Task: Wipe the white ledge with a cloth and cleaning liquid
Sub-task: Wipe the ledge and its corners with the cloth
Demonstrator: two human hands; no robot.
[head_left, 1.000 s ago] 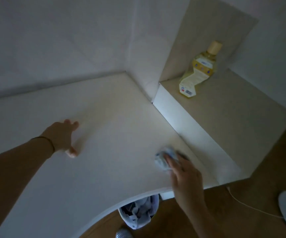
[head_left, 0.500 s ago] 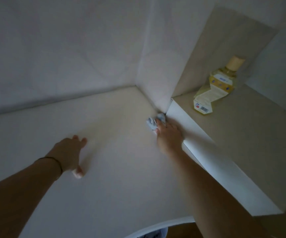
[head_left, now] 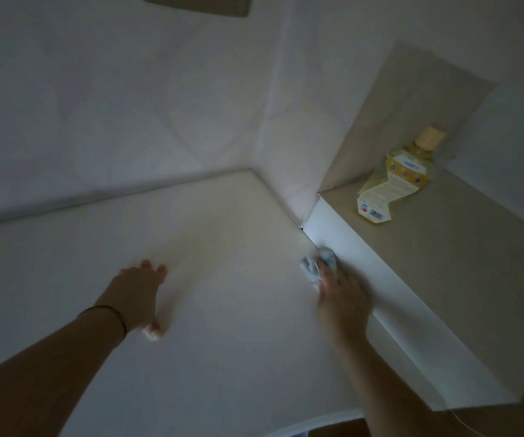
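The white ledge [head_left: 223,310] fills the lower middle of the view and runs into a wall corner at the back. My right hand [head_left: 342,298] presses a crumpled light blue-white cloth [head_left: 317,264] onto the ledge, right where it meets the white side of a raised beige shelf. The hand is blurred, fingers bunched over the cloth. My left hand [head_left: 141,291] lies flat on the ledge to the left, fingers spread, holding nothing. A yellow bottle of cleaning liquid [head_left: 402,175] with a tan cap stands on the shelf at the right.
The raised beige shelf [head_left: 462,279] borders the ledge on the right, with a white vertical face [head_left: 390,298]. White walls close the back and left. A grey wall plate [head_left: 204,4] sits at the top edge. The ledge's curved front edge [head_left: 317,421] and brown floor show at the bottom.
My right hand with the cloth slid from the front edge up along the shelf's face toward the corner, then came back a little. My left hand stayed flat on the ledge.
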